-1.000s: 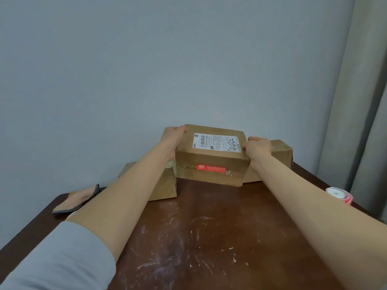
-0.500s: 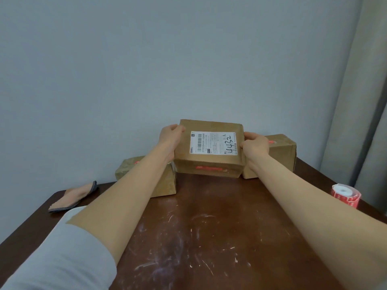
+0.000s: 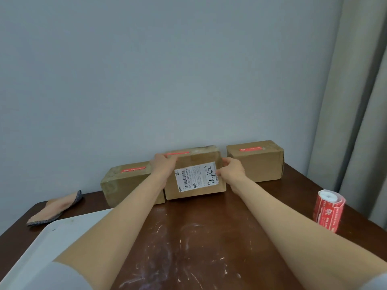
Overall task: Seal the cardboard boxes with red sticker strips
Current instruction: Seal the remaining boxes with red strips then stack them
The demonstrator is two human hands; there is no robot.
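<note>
Three cardboard boxes stand in a row against the wall. The middle box (image 3: 194, 162) rests on the table with its white shipping label facing me and a red sticker strip (image 3: 178, 153) on its top. My left hand (image 3: 163, 164) grips its left side and my right hand (image 3: 232, 169) grips its right side. The left box (image 3: 123, 183) and the right box (image 3: 257, 164) each carry a red strip on top. A roll of red sticker strips (image 3: 328, 208) stands upright at the right.
The dark wooden table (image 3: 188, 237) is scratched and ends at the grey wall. A folded cloth (image 3: 56, 208) lies at the left edge. A white tray (image 3: 41, 243) sits at the near left. A curtain (image 3: 356, 101) hangs at the right.
Both hands turned the middle box forward and set it down between the other two; the label that was on top now faces me and the red strip is on top.
</note>
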